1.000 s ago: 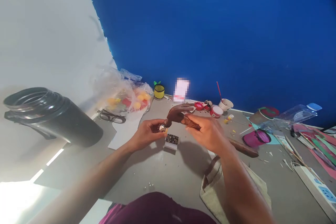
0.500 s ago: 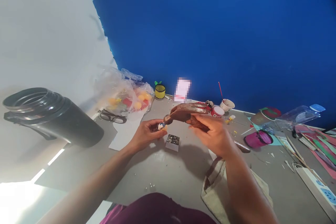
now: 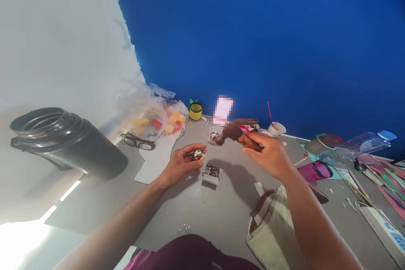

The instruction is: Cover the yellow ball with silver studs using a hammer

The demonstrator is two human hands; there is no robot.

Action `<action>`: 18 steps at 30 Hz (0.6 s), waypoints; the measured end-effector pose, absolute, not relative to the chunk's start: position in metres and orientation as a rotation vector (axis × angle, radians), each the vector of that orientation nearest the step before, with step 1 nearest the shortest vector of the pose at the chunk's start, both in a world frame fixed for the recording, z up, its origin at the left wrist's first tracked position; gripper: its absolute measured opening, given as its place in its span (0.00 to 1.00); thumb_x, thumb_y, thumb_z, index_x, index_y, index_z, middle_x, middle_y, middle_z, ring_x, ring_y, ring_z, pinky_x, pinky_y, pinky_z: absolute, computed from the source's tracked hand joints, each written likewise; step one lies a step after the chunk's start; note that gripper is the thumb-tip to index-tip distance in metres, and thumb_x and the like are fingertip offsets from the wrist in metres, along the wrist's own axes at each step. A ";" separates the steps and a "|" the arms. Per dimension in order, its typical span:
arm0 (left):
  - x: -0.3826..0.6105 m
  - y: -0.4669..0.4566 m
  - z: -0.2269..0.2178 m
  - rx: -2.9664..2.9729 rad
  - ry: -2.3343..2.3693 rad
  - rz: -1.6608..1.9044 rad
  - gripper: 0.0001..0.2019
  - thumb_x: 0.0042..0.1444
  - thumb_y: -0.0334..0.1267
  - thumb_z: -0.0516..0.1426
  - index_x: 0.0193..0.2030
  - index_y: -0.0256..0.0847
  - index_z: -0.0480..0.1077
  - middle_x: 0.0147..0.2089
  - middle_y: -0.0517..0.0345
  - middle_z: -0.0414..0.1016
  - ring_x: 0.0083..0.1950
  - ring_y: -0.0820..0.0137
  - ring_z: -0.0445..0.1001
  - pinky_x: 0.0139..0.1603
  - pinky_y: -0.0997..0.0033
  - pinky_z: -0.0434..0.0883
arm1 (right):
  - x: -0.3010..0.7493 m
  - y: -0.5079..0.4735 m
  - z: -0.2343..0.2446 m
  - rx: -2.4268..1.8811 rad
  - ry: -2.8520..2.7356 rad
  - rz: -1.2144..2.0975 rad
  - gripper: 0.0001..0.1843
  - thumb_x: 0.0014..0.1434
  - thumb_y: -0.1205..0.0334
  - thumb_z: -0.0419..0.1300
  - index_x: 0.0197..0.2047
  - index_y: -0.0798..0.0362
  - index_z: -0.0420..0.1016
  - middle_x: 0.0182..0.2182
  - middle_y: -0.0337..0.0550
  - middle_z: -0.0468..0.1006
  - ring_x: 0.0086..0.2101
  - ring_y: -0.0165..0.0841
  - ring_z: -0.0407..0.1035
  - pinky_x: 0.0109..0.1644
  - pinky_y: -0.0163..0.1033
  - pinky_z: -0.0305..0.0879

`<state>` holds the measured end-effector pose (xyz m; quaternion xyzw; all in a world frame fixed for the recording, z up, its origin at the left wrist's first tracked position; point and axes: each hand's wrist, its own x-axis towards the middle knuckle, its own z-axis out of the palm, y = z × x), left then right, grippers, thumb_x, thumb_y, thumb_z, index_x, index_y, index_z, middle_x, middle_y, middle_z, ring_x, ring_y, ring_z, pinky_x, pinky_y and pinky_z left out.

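My left hand is closed around a small shiny, silver-studded ball, pinched between thumb and fingers above the grey table. My right hand grips a brown hammer by its handle, with the head raised to the upper right of the ball and apart from it. A small white box of shiny pins sits on the table just below the ball.
A big black jar lies on its side at left. Black glasses and a plastic bag of coloured pieces sit behind. A yellow cup, white cup, cloth bag, clear bottle, coloured paper and a power strip fill the right.
The hammer head has lifted up and to the right, away from the ball. My left hand has stayed closed on the ball, shifted slightly right.
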<state>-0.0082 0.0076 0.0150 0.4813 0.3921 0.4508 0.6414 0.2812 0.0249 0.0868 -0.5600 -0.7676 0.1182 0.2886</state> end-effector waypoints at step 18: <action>-0.005 0.012 0.006 0.919 0.942 0.971 0.13 0.51 0.39 0.68 0.45 0.42 0.78 0.42 0.56 0.77 0.30 0.77 0.70 0.30 0.74 0.67 | 0.303 0.005 -0.006 -1.925 -2.043 0.191 0.13 0.64 0.61 0.59 0.50 0.51 0.80 0.50 0.52 0.79 0.50 0.45 0.71 0.49 0.44 0.66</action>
